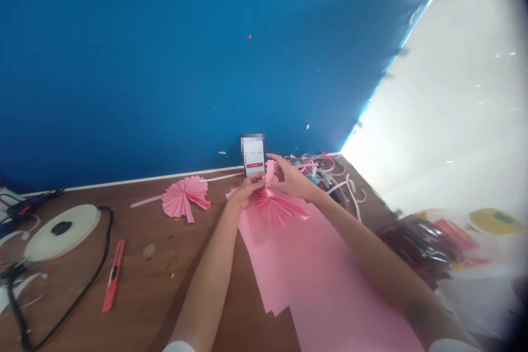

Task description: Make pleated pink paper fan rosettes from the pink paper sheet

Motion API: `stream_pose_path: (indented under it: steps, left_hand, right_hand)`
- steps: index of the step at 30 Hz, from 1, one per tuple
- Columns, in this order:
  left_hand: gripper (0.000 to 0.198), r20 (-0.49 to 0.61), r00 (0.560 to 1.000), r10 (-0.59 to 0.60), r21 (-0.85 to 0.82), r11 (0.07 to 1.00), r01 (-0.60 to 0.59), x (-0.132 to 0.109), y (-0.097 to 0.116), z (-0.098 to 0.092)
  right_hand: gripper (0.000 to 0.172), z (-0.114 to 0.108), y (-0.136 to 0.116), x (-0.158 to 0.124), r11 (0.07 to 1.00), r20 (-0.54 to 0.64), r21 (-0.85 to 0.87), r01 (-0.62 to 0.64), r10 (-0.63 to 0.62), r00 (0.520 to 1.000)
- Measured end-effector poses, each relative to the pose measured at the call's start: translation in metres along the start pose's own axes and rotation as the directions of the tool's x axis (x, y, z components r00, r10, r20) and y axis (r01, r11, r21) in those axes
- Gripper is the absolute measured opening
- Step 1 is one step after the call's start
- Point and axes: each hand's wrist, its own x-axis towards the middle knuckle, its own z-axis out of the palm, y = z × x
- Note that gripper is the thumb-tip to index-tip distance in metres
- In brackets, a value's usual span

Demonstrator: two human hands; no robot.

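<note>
A pink pleated paper fan is spread over flat pink paper on the brown table. From its upper middle a short pink paper strip stands up. My left hand is closed on the fan's upper left part, fingertips at the base of the strip. On the other side my right hand has its thumb against the fan by the strip, while its index finger is raised away. What its other fingers grip is partly hidden. A second pink pleated paper fan, with strips sticking out, lies to the left.
A phone leans on the blue wall behind my hands. Tangled paper strips lie at the back right. A red box cutter, a white round disc and a black cable are at left. Plastic packets sit at right.
</note>
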Motion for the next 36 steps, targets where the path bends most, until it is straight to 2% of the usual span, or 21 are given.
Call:
stream_pose_path:
  steps: [5, 10, 18, 24, 27, 31, 33, 36]
  left_hand:
    - [0.041, -0.008, 1.0, -0.008, -0.039, 0.999, 0.008, 0.001, -0.003, -0.004]
    - [0.041, -0.029, 1.0, -0.012, -0.084, 0.996, 0.01, 0.001, -0.005, -0.006]
    - [0.048, -0.028, 0.999, -0.03, -0.067, 0.997, 0.028, 0.001, -0.007, -0.006]
    - [0.048, -0.014, 1.0, -0.006, -0.07, 0.998, 0.005, 0.002, -0.002, 0.0]
    - [0.047, -0.029, 1.0, -0.007, -0.078, 0.997, 0.005, 0.001, -0.001, 0.0]
    - [0.048, -0.148, 0.988, -0.045, -0.086, 0.996, 0.033, 0.002, -0.004, -0.006]
    - [0.05, -0.2, 0.978, -0.066, -0.086, 0.995, 0.05, 0.002, -0.006, -0.008]
    - [0.05, -0.202, 0.978, -0.059, -0.067, 0.997, 0.046, 0.003, -0.006, -0.008]
  right_hand:
    - [0.043, 0.001, 0.004, 0.0, 0.993, 0.049, 0.114, -0.003, -0.003, 0.999]
    - [0.022, 0.001, 0.004, 0.002, 0.982, -0.007, 0.189, 0.029, -0.028, 1.0]
    - [0.021, 0.009, 0.016, 0.003, 0.95, 0.028, 0.303, -0.077, 0.072, 0.997]
    - [0.024, 0.009, 0.013, 0.004, 0.957, -0.051, 0.286, -0.053, 0.07, 0.996]
    - [0.024, 0.003, 0.007, 0.003, 0.961, 0.048, 0.272, -0.059, 0.048, 0.998]
    - [0.027, -0.01, 0.0, -0.001, 0.972, 0.238, 0.218, -0.087, 0.033, 0.971]
    - [0.023, -0.014, -0.003, -0.002, 0.988, 0.253, 0.141, -0.064, 0.027, 0.967]
    - [0.016, -0.014, -0.004, -0.004, 0.999, 0.221, -0.04, -0.004, 0.013, 0.975]
